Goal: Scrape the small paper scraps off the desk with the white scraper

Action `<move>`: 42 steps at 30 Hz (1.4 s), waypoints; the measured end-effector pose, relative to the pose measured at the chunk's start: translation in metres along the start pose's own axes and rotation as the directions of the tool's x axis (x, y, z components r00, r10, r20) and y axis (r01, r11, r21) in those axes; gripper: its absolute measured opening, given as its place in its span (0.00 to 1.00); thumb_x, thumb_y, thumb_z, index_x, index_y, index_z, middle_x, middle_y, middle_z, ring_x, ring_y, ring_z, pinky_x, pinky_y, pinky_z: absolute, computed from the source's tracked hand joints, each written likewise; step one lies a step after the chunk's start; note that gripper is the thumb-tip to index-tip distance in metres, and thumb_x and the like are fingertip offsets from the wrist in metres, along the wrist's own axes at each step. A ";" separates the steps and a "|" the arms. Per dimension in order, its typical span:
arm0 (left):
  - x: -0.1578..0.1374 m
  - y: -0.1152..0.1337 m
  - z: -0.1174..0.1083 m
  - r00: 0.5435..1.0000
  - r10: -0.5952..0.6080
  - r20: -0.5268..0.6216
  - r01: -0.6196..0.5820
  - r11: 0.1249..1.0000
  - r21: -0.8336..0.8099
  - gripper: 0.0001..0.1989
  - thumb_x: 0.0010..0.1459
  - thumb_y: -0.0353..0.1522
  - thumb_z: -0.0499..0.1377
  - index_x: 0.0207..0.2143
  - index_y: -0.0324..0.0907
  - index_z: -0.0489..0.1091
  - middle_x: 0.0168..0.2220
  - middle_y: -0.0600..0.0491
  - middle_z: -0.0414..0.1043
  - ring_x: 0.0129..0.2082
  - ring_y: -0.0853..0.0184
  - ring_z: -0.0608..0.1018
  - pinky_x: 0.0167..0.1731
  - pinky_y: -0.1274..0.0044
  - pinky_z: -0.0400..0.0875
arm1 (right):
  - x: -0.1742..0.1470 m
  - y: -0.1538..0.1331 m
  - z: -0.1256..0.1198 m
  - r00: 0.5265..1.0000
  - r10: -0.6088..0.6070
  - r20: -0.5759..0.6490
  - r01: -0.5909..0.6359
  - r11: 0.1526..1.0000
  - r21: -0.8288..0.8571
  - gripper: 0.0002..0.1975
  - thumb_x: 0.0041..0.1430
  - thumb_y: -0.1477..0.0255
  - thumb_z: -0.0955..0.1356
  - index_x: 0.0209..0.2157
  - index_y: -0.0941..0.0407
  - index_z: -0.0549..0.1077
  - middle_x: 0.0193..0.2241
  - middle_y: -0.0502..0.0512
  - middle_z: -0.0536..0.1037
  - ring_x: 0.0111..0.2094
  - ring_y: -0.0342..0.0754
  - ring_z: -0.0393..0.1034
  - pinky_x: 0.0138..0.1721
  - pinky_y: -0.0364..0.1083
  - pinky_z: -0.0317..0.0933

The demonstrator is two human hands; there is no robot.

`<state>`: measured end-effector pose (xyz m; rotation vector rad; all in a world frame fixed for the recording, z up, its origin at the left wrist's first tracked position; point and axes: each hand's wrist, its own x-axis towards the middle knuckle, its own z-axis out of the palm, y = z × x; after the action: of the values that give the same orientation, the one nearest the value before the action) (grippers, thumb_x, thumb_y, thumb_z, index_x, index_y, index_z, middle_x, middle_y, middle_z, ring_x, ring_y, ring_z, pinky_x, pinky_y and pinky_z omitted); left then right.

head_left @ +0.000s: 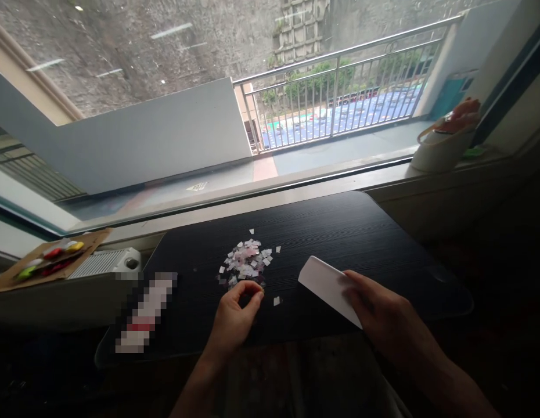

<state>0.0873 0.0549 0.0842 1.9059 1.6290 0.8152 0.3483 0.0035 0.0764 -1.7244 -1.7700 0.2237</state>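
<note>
My left hand (237, 310) is at the near edge of a loose pile of small paper pieces (248, 258), white and pinkish, on the dark table (326, 223). Its thumb and forefinger are pinched together; whatever is between them is too small to make out. To the right, my right hand (378, 307) grips a white folded card (324, 284) by its right side, tilted above the table. The fingers behind the card are partly hidden. One loose paper piece (276, 301) lies between my hands.
A pixelated strip (146, 313) covers something at the table's left. Beyond the left edge are a white ridged object (105, 263) and a brown board (85, 247) with colourful items. A white container (442, 151) stands on the sill at right. A large window runs behind the table.
</note>
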 end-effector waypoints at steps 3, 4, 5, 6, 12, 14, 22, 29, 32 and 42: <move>0.002 -0.001 0.000 0.999 -0.034 -0.022 0.033 0.999 -0.037 0.10 0.52 0.38 0.57 0.30 0.42 0.72 0.29 0.54 0.77 0.31 0.66 0.78 0.33 0.76 0.72 | 0.000 -0.002 0.001 1.000 0.022 0.002 -0.022 0.999 0.028 0.18 0.63 0.71 0.59 0.50 0.56 0.71 0.46 0.57 0.80 0.44 0.53 0.76 0.42 0.47 0.70; 0.003 0.001 0.001 0.999 -0.037 -0.019 0.037 0.998 -0.045 0.10 0.52 0.38 0.57 0.30 0.42 0.72 0.29 0.54 0.77 0.31 0.66 0.78 0.33 0.76 0.72 | 0.000 -0.002 0.001 1.000 0.020 -0.002 -0.020 0.999 0.037 0.18 0.63 0.71 0.58 0.50 0.57 0.72 0.46 0.58 0.80 0.44 0.53 0.76 0.42 0.47 0.70; 0.004 0.002 0.003 0.999 -0.036 -0.009 0.036 0.998 -0.050 0.10 0.52 0.38 0.57 0.31 0.42 0.72 0.29 0.54 0.77 0.31 0.66 0.78 0.33 0.76 0.72 | 0.000 -0.002 0.002 1.000 0.018 -0.007 -0.018 0.999 0.045 0.18 0.63 0.71 0.58 0.50 0.57 0.72 0.46 0.58 0.80 0.44 0.54 0.76 0.42 0.48 0.70; 0.005 0.004 0.005 1.000 -0.030 0.006 0.030 0.998 -0.053 0.10 0.53 0.38 0.57 0.31 0.42 0.73 0.29 0.53 0.77 0.32 0.66 0.79 0.34 0.76 0.72 | 0.001 -0.003 0.002 1.000 0.016 -0.011 -0.016 0.999 0.051 0.18 0.63 0.71 0.58 0.50 0.57 0.72 0.45 0.58 0.80 0.44 0.54 0.76 0.42 0.48 0.70; 0.009 0.014 0.012 0.992 0.048 0.119 -0.054 0.997 0.051 0.12 0.53 0.32 0.57 0.40 0.43 0.73 0.36 0.52 0.77 0.38 0.64 0.77 0.42 0.71 0.70 | 0.001 -0.004 0.001 1.000 0.012 -0.012 -0.011 0.996 0.083 0.18 0.63 0.71 0.58 0.50 0.56 0.72 0.46 0.57 0.80 0.44 0.53 0.76 0.42 0.47 0.70; 0.009 0.015 0.013 0.989 0.056 0.139 -0.077 0.987 0.144 0.07 0.50 0.31 0.59 0.33 0.44 0.74 0.33 0.52 0.76 0.38 0.61 0.75 0.43 0.67 0.67 | 0.000 -0.004 0.000 1.000 0.013 0.001 -0.013 0.996 0.083 0.18 0.63 0.71 0.58 0.50 0.57 0.71 0.46 0.58 0.79 0.45 0.53 0.76 0.43 0.47 0.70; 0.006 0.019 0.023 0.970 0.068 0.232 -0.144 0.934 0.327 0.06 0.51 0.27 0.57 0.22 0.43 0.68 0.27 0.53 0.71 0.33 0.60 0.71 0.40 0.65 0.61 | 0.000 -0.006 -0.002 1.000 0.013 0.017 -0.014 0.997 0.081 0.19 0.63 0.71 0.58 0.50 0.60 0.71 0.47 0.61 0.79 0.46 0.54 0.75 0.43 0.47 0.70; 0.001 0.021 0.023 0.980 0.075 0.183 -0.122 0.957 0.262 0.06 0.51 0.29 0.55 0.22 0.43 0.67 0.26 0.53 0.70 0.33 0.61 0.72 0.40 0.67 0.63 | 0.002 -0.008 -0.004 0.999 0.019 0.026 -0.021 0.997 0.074 0.20 0.63 0.72 0.57 0.50 0.61 0.72 0.46 0.62 0.80 0.43 0.54 0.76 0.41 0.48 0.71; 0.001 0.018 0.018 0.989 0.031 0.143 -0.056 0.984 0.172 0.07 0.53 0.33 0.54 0.24 0.43 0.68 0.25 0.54 0.72 0.29 0.65 0.74 0.33 0.72 0.67 | 0.003 -0.007 -0.003 1.000 0.007 0.010 -0.008 0.997 0.077 0.20 0.62 0.72 0.57 0.49 0.63 0.72 0.45 0.63 0.80 0.43 0.55 0.77 0.41 0.48 0.71; 0.009 -0.004 0.007 0.999 0.034 0.014 -0.034 0.999 0.033 0.10 0.53 0.36 0.55 0.30 0.43 0.75 0.30 0.52 0.78 0.32 0.64 0.79 0.36 0.72 0.72 | -0.002 -0.008 -0.002 1.000 -0.010 0.020 0.008 0.994 0.107 0.18 0.64 0.72 0.58 0.51 0.61 0.71 0.47 0.62 0.78 0.45 0.53 0.75 0.44 0.48 0.69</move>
<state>0.0906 0.0642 0.0773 1.9630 1.6157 0.7914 0.3424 0.0002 0.0813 -1.6434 -1.7474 0.3277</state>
